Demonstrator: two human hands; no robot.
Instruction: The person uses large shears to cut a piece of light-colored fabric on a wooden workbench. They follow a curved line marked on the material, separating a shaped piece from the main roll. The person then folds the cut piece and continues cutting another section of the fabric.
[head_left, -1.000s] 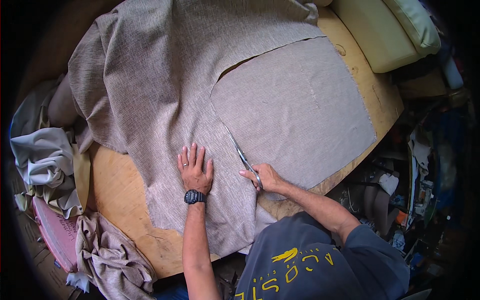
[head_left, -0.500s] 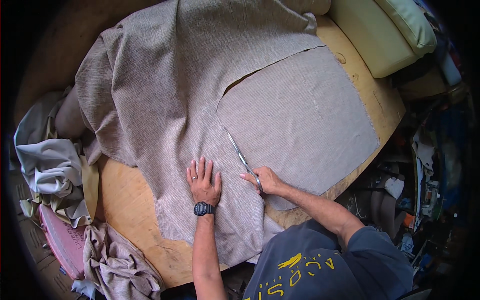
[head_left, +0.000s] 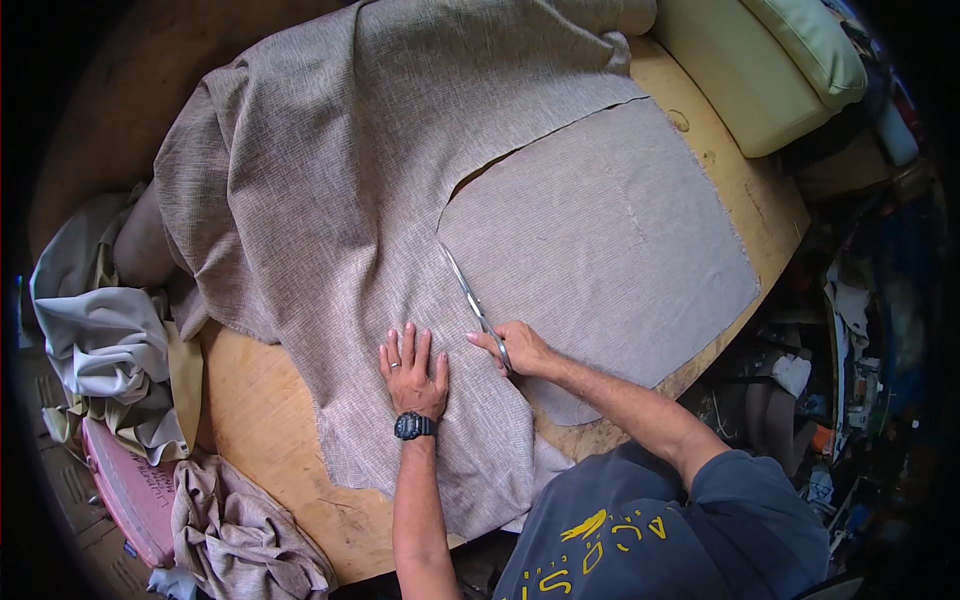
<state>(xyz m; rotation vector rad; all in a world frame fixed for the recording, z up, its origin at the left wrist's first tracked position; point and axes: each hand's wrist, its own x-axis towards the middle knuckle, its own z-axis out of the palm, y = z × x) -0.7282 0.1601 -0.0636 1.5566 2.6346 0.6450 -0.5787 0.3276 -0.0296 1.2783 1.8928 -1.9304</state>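
A large grey-brown woven fabric (head_left: 300,180) is spread in folds over a wooden table. On its right lies a paler grey fabric panel (head_left: 600,250) with a rounded left edge; along the panel's far side a cut gap parts it from the larger cloth. My right hand (head_left: 518,350) grips the handles of metal scissors (head_left: 468,290), whose blades point away and left at the curved edge between the two. My left hand (head_left: 413,375) rests flat on the fabric left of the scissors, fingers stretched out. A dark watch and a ring are on it.
The wooden tabletop (head_left: 255,400) shows at the left. A pale green cushioned piece (head_left: 750,70) stands at the far right. White cloth (head_left: 115,330), a pink panel (head_left: 130,490) and crumpled brown fabric (head_left: 240,530) lie at the left. Assorted clutter (head_left: 830,400) fills the right side.
My right hand and the scissors have shifted slightly away and left along the curved edge. The left hand stays flat on the fabric; the whole view has shifted a little.
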